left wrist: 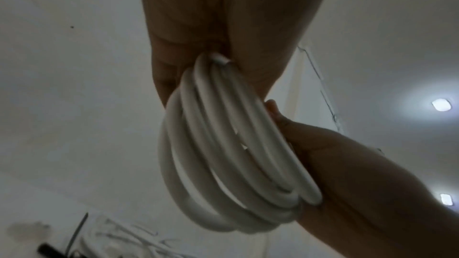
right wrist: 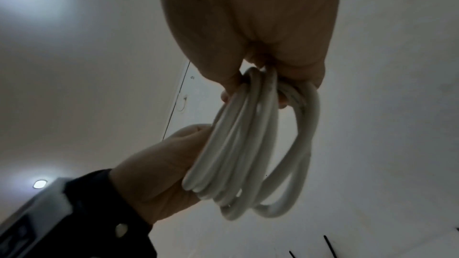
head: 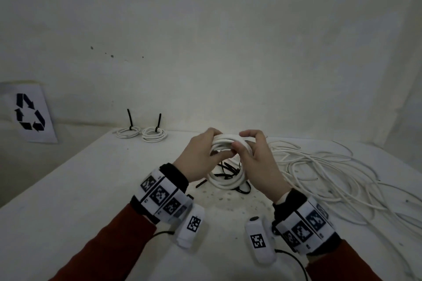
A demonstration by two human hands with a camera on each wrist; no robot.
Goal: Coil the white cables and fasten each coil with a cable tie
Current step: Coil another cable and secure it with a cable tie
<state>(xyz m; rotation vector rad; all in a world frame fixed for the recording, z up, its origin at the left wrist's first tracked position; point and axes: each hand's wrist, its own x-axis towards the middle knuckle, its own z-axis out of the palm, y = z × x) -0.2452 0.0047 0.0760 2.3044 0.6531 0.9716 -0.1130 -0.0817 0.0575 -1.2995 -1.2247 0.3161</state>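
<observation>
A coil of white cable (head: 226, 143) of several loops is held upright above the middle of the table. My left hand (head: 201, 155) grips its left side and my right hand (head: 253, 155) grips its right side. The left wrist view shows the coil (left wrist: 223, 154) running from my left palm (left wrist: 211, 26) to the right hand (left wrist: 360, 174). From the right wrist, the coil (right wrist: 248, 144) hangs from my right fingers (right wrist: 285, 66), with the left hand (right wrist: 161, 164) holding its other side. Loose black cable ties (head: 230, 173) lie on the table under the coil.
Two finished coils (head: 127, 132) (head: 154, 134), each with a black tie sticking up, lie at the table's far left edge. A tangle of loose white cable (head: 331, 171) covers the right side of the table (head: 80, 189). A paper with a recycling sign (head: 29, 112) leans at the left.
</observation>
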